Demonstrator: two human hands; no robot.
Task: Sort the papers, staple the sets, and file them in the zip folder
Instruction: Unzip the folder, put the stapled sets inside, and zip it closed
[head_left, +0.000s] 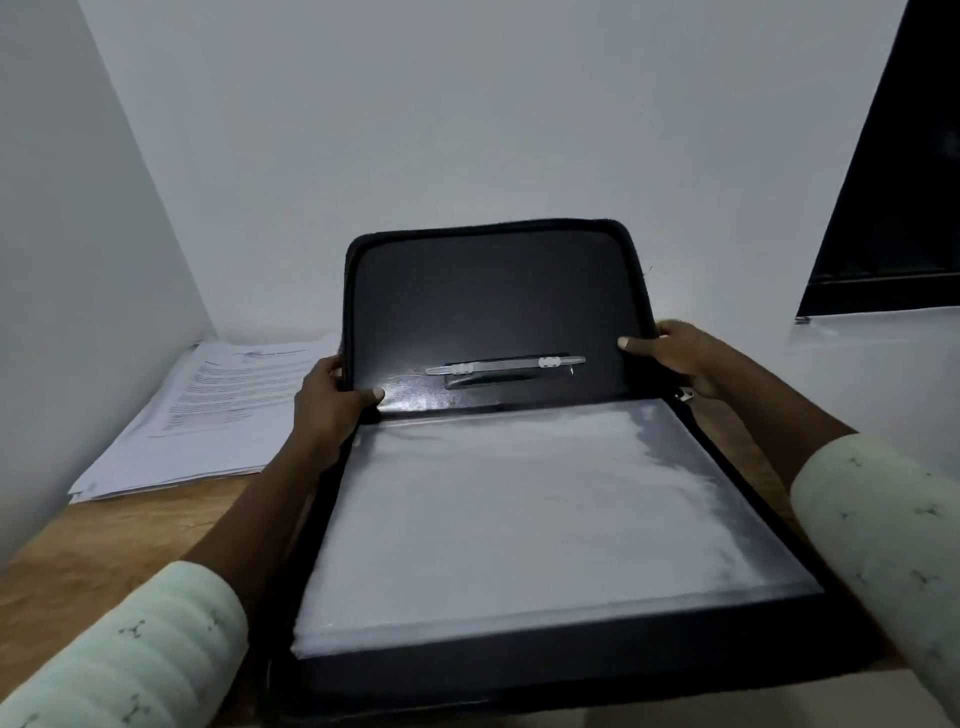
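We are working over the wooden surface (130, 535), where the folder (493, 301) is lying unzipped and open in the middle, right in front of us. Its near half is lying flat and carrying a stack of clear pockets (545, 519). The top pocket is looking empty to us, though glare is washing over much of it.

Further in, we are holding the far half upright. The left hand (330, 402) is gripping its left edge with the thumb curling onto the inside. The right hand (675, 358) is gripping its right edge in the same way. A pale fastener strip (506, 365) is sitting low on the inside of that raised half, with nothing threaded on it.

Far left, the papers (218, 415) are lying in a loose, slightly fanned pile by the wall, well apart from the folder. We cannot tell whether any are stapled, and no stapler is showing.

We are judging the task as early: the folder is opened and ready, while the sorting, stapling and filing are looking not yet done.
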